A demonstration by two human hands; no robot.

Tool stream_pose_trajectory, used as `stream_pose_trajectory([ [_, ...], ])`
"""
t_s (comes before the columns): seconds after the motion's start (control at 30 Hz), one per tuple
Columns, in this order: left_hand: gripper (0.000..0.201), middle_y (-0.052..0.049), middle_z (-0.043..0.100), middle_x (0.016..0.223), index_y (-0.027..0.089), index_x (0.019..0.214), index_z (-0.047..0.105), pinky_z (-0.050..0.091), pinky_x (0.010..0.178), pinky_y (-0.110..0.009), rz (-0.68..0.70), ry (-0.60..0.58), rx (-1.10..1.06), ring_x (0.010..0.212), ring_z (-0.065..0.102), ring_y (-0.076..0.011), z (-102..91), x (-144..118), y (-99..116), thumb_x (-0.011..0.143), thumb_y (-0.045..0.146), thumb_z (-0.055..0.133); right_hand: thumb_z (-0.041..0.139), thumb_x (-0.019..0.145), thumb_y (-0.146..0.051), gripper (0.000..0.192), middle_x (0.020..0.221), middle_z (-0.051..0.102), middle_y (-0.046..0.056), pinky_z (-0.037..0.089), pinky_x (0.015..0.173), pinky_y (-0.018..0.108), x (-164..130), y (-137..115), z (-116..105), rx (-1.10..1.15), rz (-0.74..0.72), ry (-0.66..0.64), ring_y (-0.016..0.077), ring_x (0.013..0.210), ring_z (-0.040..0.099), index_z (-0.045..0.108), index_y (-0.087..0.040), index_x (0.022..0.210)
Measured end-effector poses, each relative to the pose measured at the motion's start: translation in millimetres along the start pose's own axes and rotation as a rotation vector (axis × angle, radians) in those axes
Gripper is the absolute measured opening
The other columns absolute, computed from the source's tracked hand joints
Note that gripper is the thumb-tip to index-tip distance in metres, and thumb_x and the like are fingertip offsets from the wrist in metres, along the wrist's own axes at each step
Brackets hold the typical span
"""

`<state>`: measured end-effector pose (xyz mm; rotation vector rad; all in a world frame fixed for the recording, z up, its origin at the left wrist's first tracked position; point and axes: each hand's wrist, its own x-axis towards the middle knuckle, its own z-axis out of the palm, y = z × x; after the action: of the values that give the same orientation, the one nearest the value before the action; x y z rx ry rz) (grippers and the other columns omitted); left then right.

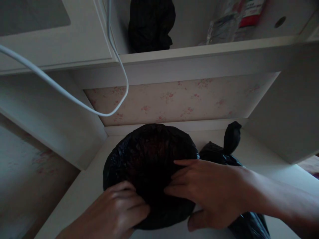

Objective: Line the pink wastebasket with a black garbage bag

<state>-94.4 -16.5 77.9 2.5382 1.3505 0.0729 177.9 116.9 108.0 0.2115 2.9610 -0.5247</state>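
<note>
Gripping the near rim of a black bag-lined bin (149, 159) on the white table (84, 192), the left hand (117, 212) has its fingers clenched on the plastic; the right hand (211, 192) spreads its fingers flat on the bag, and a knotted black bag (224, 152) lies just behind them.

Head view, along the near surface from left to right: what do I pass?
Left hand → round black bag → right hand → tied black bag.

Home: floral wallpaper (174, 99), white shelving (199, 53).
</note>
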Motion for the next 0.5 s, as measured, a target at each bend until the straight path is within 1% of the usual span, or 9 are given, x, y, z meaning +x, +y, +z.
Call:
stream_pose_trajectory([
  [0.07, 0.058, 0.007, 0.079, 0.126, 0.038, 0.120, 0.074, 0.038, 0.127, -0.041, 0.005, 0.015, 0.048, 0.121, 0.072, -0.0182, -8.2, -13.6, -16.8, 0.086, -0.004, 0.054, 0.079, 0.087, -0.049, 0.069, 0.128, 0.075, 0.015, 0.045, 0.112, 0.046, -5.4, 1.8, -0.7, -0.007, -0.027, 0.015, 0.0295, 0.117, 0.070, 0.065, -0.017, 0.147],
  [0.1, 0.061, 0.008, 0.076, 0.135, 0.042, 0.124, 0.074, 0.030, 0.131, -0.046, -0.019, 0.037, 0.109, 0.130, 0.068, -0.0193, -9.5, -21.7, -26.5, 0.087, -0.003, 0.054, 0.080, 0.088, -0.048, 0.072, 0.132, 0.074, 0.016, 0.043, 0.115, 0.047, -7.1, 2.4, -1.7, -0.014, -0.031, 0.016, 0.0300, 0.121, 0.069, 0.062, -0.017, 0.150],
  [0.17, 0.074, 0.008, 0.066, 0.151, 0.049, 0.136, 0.068, 0.031, 0.130, -0.055, -0.113, 0.121, 0.271, 0.141, 0.060, -0.0247, -6.5, -37.3, -43.9, 0.085, -0.002, 0.055, 0.081, 0.088, -0.044, 0.074, 0.135, 0.072, 0.017, 0.040, 0.118, 0.047, -7.8, 3.0, -3.8, -0.030, -0.033, 0.009, 0.0305, 0.125, 0.067, 0.060, -0.015, 0.152],
  [0.23, 0.080, 0.004, 0.060, 0.158, 0.049, 0.150, 0.057, 0.042, 0.123, -0.061, -0.199, 0.177, 0.379, 0.144, 0.057, -0.0334, 0.7, -45.7, -51.0, 0.083, 0.006, 0.067, 0.081, 0.088, -0.040, 0.069, 0.134, 0.072, 0.017, 0.039, 0.120, 0.047, -5.0, 3.3, -4.4, -0.050, -0.039, 0.006, 0.0300, 0.126, 0.067, 0.062, -0.014, 0.149],
  [0.3, 0.086, -0.003, 0.060, 0.158, 0.041, 0.158, 0.050, 0.054, 0.113, -0.060, -0.192, 0.183, 0.386, 0.140, 0.060, -0.0395, 7.9, -41.3, -42.4, 0.080, 0.028, 0.085, 0.078, 0.089, -0.036, 0.059, 0.131, 0.074, 0.016, 0.037, 0.121, 0.048, 1.2, 4.0, -2.5, -0.067, -0.053, 0.022, 0.0287, 0.122, 0.068, 0.066, -0.014, 0.143],
  [0.33, 0.091, -0.006, 0.062, 0.155, 0.035, 0.158, 0.051, 0.058, 0.108, -0.057, -0.168, 0.179, 0.356, 0.136, 0.064, -0.0403, 10.8, -34.3, -33.0, 0.077, 0.041, 0.090, 0.077, 0.090, -0.034, 0.054, 0.130, 0.074, 0.015, 0.036, 0.122, 0.049, 5.3, 4.6, -0.8, -0.077, -0.063, 0.028, 0.0282, 0.120, 0.069, 0.068, -0.015, 0.140],
  [0.37, 0.091, -0.008, 0.066, 0.151, 0.030, 0.156, 0.054, 0.061, 0.105, -0.054, -0.101, 0.153, 0.313, 0.130, 0.068, -0.0395, 13.4, -24.8, -21.6, 0.075, 0.053, 0.090, 0.076, 0.090, -0.034, 0.051, 0.128, 0.075, 0.015, 0.036, 0.122, 0.050, 9.9, 5.2, 1.0, -0.088, -0.072, 0.025, 0.0280, 0.117, 0.070, 0.070, -0.015, 0.136],
  [0.43, 0.074, -0.008, 0.076, 0.135, 0.024, 0.145, 0.064, 0.063, 0.103, -0.049, -0.069, 0.156, 0.210, 0.116, 0.076, -0.0347, 17.6, -3.0, 2.0, 0.081, 0.052, 0.088, 0.076, 0.087, -0.034, 0.047, 0.120, 0.077, 0.014, 0.040, 0.117, 0.050, 19.5, 5.8, 3.3, -0.099, -0.077, -0.022, 0.0280, 0.109, 0.072, 0.074, -0.015, 0.130],
  [0.5, 0.063, -0.007, 0.080, 0.125, 0.022, 0.139, 0.068, 0.066, 0.097, -0.045, -0.079, 0.181, 0.105, 0.105, 0.079, -0.0315, 20.4, 16.2, 19.5, 0.084, 0.047, 0.086, 0.080, 0.080, -0.032, 0.043, 0.107, 0.080, 0.012, 0.050, 0.101, 0.044, 28.4, 4.6, 1.4, -0.048, -0.043, -0.085, 0.0273, 0.094, 0.073, 0.078, -0.015, 0.120],
])
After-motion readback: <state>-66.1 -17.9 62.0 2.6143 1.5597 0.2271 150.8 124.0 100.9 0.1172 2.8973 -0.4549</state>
